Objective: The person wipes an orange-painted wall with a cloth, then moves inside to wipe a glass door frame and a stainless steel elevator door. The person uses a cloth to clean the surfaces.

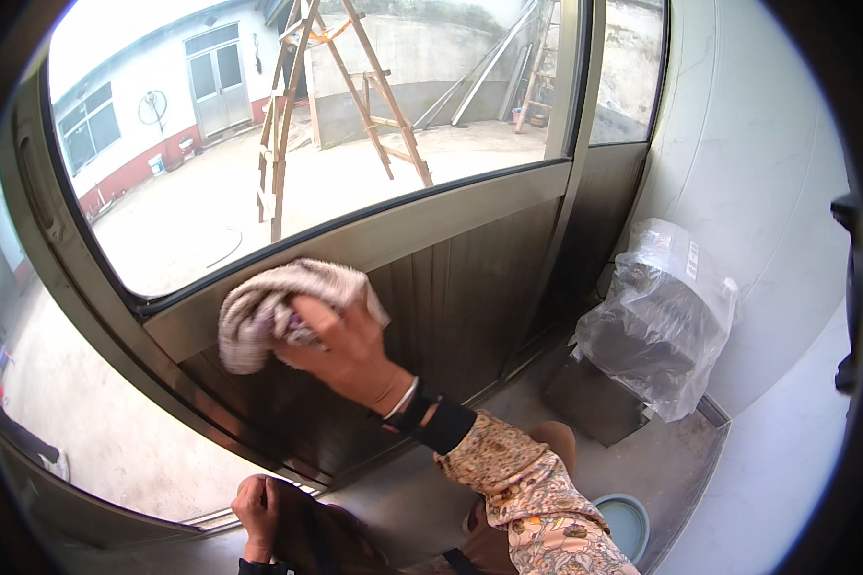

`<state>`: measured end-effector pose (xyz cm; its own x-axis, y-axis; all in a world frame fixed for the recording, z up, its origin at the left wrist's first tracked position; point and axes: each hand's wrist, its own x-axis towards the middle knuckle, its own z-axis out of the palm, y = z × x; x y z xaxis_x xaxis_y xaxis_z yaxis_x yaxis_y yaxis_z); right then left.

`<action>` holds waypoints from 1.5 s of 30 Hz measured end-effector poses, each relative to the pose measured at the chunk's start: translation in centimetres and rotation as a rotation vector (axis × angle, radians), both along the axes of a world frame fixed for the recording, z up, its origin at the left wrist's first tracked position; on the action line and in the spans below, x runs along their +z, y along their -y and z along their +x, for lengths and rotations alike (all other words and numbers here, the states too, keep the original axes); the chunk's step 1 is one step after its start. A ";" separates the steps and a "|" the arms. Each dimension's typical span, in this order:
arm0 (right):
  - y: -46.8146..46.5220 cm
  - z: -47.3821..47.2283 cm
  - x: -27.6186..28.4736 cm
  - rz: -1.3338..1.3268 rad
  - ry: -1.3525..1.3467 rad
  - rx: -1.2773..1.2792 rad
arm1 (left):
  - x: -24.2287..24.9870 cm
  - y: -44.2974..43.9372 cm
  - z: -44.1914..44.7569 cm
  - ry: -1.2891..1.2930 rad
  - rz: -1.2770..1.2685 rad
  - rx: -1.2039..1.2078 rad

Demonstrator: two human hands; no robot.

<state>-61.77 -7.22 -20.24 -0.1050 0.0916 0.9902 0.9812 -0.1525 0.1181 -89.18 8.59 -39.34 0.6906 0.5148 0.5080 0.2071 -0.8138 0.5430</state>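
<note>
My right hand (345,348) grips a bunched, striped cloth (252,316) and presses it against the lower frame of a sliding metal door (439,230), just under the glass. The hand and cloth are slightly blurred. Dark ribbed panels (431,316) fill the door below that frame. Low at the left, my left hand (257,503) is closed in a loose fist by my knee; nothing shows in it.
An object wrapped in clear plastic (661,316) stands on a dark box (597,402) in the right corner. A round basin (624,528) sits on the floor at lower right. Outside the glass stands a wooden stepladder (280,144). At far left, a person's foot (57,463) shows outside.
</note>
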 end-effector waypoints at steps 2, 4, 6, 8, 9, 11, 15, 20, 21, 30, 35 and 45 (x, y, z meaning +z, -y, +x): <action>2.2 3.6 1.0 0.033 0.020 0.005 | 0.1 0.2 0.2 0.054 0.084 -0.020; 6.1 7.8 1.3 0.142 0.000 -0.165 | 0.2 0.4 0.2 0.060 0.098 -0.010; 11.2 12.1 2.0 0.196 -0.204 -0.433 | 0.2 0.4 0.1 0.032 0.039 0.007; 14.7 15.6 3.0 0.373 -0.425 -0.487 | 0.0 0.2 -0.1 0.011 0.031 0.023; 15.4 16.5 3.3 0.475 -0.542 -0.395 | -0.2 0.1 -0.1 0.019 0.071 0.009; 14.9 16.1 3.5 0.428 -0.574 -0.495 | -0.7 -0.5 0.2 0.008 0.136 -0.002; 8.4 8.2 2.0 0.129 -0.302 -0.378 | -1.9 -1.2 0.5 -0.060 0.162 0.008; 4.9 4.2 1.3 0.057 -0.037 -0.151 | -2.4 -1.1 0.7 -0.020 0.214 -0.035; 6.2 5.9 1.7 0.067 -0.031 -0.137 | -2.3 -0.9 0.5 -0.022 0.204 -0.034; 20.5 23.5 3.9 0.582 -0.519 -0.379 | -1.1 -1.5 -1.4 -0.103 0.259 0.023; 15.8 20.4 -0.9 0.695 -0.592 -0.321 | -1.8 -1.8 -1.8 -0.068 0.261 0.047; 5.9 3.1 -25.6 0.592 -1.233 -0.275 | -0.4 -0.3 -1.1 -0.022 0.166 0.045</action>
